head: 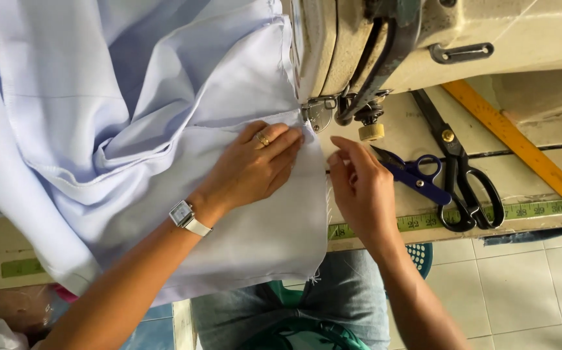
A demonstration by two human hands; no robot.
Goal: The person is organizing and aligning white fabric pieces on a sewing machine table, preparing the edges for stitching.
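Note:
A large pale blue-white cloth (132, 123) is spread over the sewing table and hangs off its front edge. My left hand (255, 165), with a ring and a wristwatch, lies flat on the cloth, fingertips close to the presser foot (316, 111) of the cream sewing machine (423, 39). My right hand (359, 185) pinches the cloth's right edge between thumb and fingers, just in front of the needle area.
Small blue thread snips (414, 174) lie right of my right hand, with large black scissors (462, 175) beside them. An orange ruler (514, 139) lies diagonally at the right. A green tape measure (488, 214) runs along the table's front edge. Tiled floor lies below.

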